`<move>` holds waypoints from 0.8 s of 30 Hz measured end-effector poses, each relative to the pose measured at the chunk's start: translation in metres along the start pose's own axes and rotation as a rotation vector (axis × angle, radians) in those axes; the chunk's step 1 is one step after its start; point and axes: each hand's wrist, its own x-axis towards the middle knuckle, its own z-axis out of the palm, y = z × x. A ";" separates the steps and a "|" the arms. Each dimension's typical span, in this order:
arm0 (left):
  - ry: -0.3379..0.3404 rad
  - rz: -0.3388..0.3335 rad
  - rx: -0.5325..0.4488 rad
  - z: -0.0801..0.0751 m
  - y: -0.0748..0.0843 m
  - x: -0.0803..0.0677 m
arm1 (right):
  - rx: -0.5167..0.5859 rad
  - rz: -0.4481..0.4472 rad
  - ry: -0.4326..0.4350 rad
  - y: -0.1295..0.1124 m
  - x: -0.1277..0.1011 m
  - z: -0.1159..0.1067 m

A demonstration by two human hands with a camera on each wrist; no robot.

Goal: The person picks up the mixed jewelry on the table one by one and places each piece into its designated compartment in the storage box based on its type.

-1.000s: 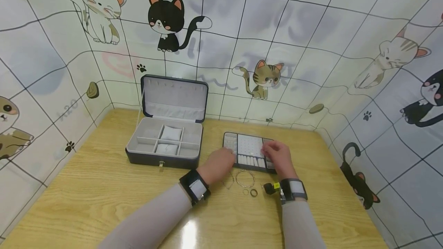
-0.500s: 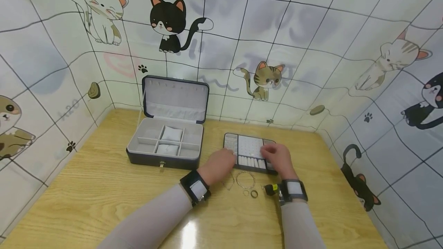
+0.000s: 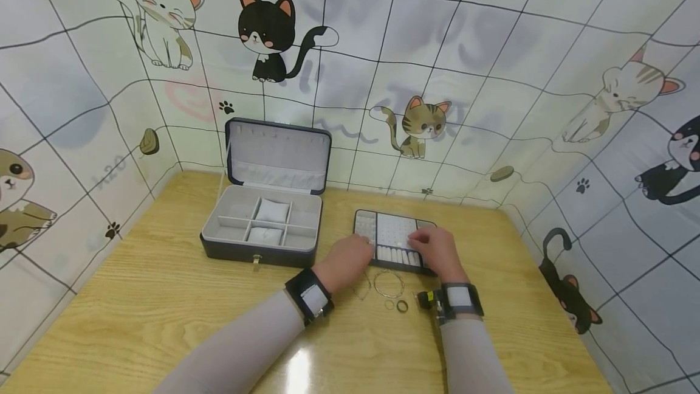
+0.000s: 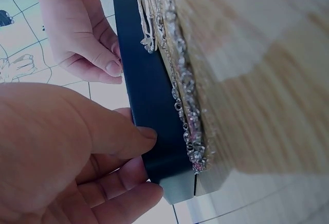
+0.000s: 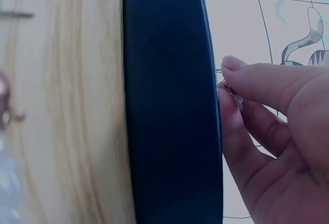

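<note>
On the wooden table [image 3: 164, 297], only the right wrist view shows the right hand [image 5: 267, 131] pinching a small stud [image 5: 234, 96].

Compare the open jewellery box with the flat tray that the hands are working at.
The jewellery box is deep, with a raised lid and a few large compartments; the tray is shallow, lidless, with small cells and a row of ring rolls. The box stands untouched at the left; the left hand and right hand are at the tray. Both have dark shells and pale linings.
</note>
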 end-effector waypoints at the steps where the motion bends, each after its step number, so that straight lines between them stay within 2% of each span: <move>1: 0.000 0.000 0.002 0.000 0.000 0.000 | -0.007 -0.007 0.003 -0.001 0.000 0.000; 11: 0.005 -0.002 0.008 0.001 0.000 0.001 | -0.059 0.013 -0.002 -0.007 -0.001 0.002; 24: -0.006 -0.003 -0.001 -0.002 0.000 -0.001 | -0.130 -0.035 -0.005 -0.010 0.000 0.007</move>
